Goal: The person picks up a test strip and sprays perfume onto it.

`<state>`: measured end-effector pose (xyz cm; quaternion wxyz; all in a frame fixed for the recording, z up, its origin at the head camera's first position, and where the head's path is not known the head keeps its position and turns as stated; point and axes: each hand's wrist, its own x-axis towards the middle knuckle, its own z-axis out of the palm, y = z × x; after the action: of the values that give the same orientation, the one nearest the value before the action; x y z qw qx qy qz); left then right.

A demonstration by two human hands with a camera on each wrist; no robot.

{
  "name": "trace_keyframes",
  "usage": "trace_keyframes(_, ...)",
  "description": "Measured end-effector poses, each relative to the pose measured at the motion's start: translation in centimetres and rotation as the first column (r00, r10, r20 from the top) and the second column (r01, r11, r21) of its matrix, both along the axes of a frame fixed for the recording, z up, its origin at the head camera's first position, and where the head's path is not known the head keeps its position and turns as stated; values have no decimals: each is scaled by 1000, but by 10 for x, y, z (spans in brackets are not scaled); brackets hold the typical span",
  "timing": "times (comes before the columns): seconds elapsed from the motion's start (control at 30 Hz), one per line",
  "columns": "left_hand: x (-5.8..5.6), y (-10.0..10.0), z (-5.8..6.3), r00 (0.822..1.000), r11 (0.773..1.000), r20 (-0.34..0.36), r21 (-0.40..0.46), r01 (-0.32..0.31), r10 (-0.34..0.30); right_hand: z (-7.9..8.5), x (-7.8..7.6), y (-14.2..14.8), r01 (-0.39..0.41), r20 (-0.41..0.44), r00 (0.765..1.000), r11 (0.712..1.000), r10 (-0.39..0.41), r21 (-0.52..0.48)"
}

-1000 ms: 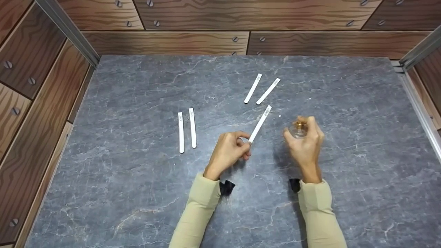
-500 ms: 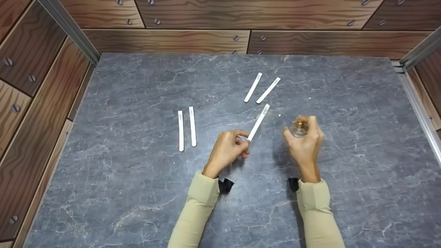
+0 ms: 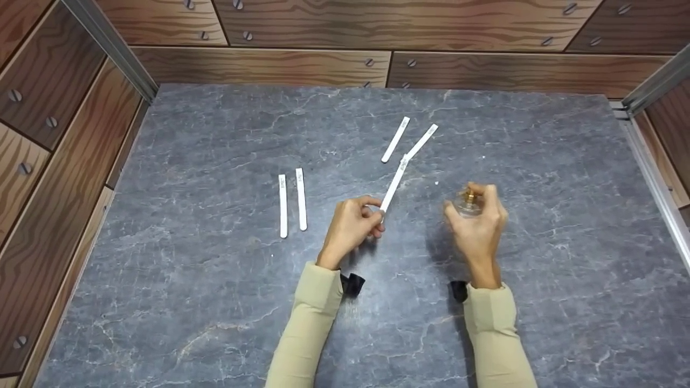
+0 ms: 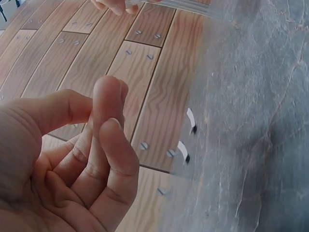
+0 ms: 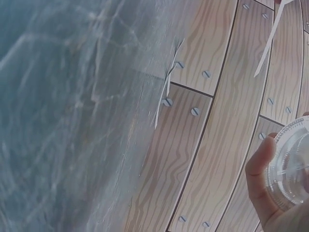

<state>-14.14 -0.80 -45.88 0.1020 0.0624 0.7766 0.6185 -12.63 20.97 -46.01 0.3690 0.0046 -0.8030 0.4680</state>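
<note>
My left hand (image 3: 350, 227) pinches the lower end of a white paper scent strip (image 3: 394, 184) above the table. The strip tilts away and to the right, with small dark writing near its far end. In the left wrist view, thumb and fingers meet and the strip cannot be seen. My right hand (image 3: 478, 231) grips a clear round perfume bottle (image 3: 468, 206) with a gold neck, one finger over its top. The right wrist view shows the ribbed glass base (image 5: 289, 166) of the bottle. Bottle and held strip are apart.
Two white strips lie at the left, an inner strip (image 3: 301, 199) and an outer strip (image 3: 283, 207). Farther back lie another strip (image 3: 395, 140) and a slanted strip (image 3: 422, 141). Wood-patterned walls (image 3: 302, 24) bound the grey marbled table (image 3: 188, 302).
My left hand has shifted slightly left and away with the held strip, whose far end now overlaps the slanted back strip in the head view. The right hand stays nearly in place with the bottle.
</note>
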Motion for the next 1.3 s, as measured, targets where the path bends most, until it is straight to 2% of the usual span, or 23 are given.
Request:
trace_keyframes(0.33, -15, 0, -5, 998, 998, -2, 22, -58, 58, 0, -1, -1, 2, 9, 1000, 1000, -2, -13)
trace_keyframes(0.6, -25, 0, -7, 994, 993, 33, 54, -107, 106, 0, -1, -1, 4, 3, 1000, 1000, -4, -21)
trace_keyframes(1.07, -48, 4, -10, 986, 985, 104, 106, -139, 128, -3, -2, 0, 3, -15, 1000, 1000, -3, 4)
trace_keyframes(1.3, -58, 6, -10, 984, 984, 124, 112, -141, 127, 0, -1, -2, 28, 17, 999, 998, -27, -55)
